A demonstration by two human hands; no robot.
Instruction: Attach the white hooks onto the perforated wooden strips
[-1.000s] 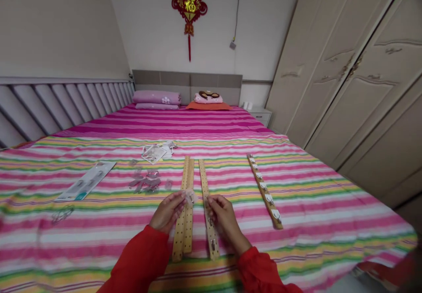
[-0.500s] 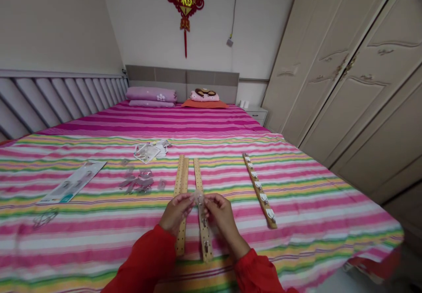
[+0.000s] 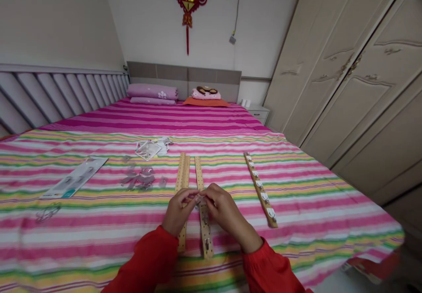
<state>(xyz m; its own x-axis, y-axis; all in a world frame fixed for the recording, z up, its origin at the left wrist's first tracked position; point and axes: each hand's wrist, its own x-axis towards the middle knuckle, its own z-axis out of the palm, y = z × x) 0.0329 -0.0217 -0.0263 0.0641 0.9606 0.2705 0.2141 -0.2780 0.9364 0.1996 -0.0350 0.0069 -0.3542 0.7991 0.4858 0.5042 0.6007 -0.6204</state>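
Note:
My left hand [image 3: 180,208] and my right hand [image 3: 222,205] meet over a wooden strip with rows of holes [image 3: 199,174]. Between their pinched fingertips is a small clear plastic piece [image 3: 198,199], partly hidden, which looks like an adhesive hook. Lower on the same strip, nearer to me, sits a clear hook with a metal part [image 3: 207,243]. Left of it, partly under my left hand, lie more perforated wooden strips [image 3: 181,174] side by side.
On the right lies a wooden strip bearing several white hooks [image 3: 259,183]. To the left are clear plastic pieces [image 3: 141,179], a packaged hook card [image 3: 77,178], loose metal wire pieces [image 3: 48,212] and a pile of packaging [image 3: 150,149]. All rest on a striped bedsheet [image 3: 296,187].
My right hand has turned inward and its fingers have come over the clear piece, closer to my left fingertips. The view has shifted slightly.

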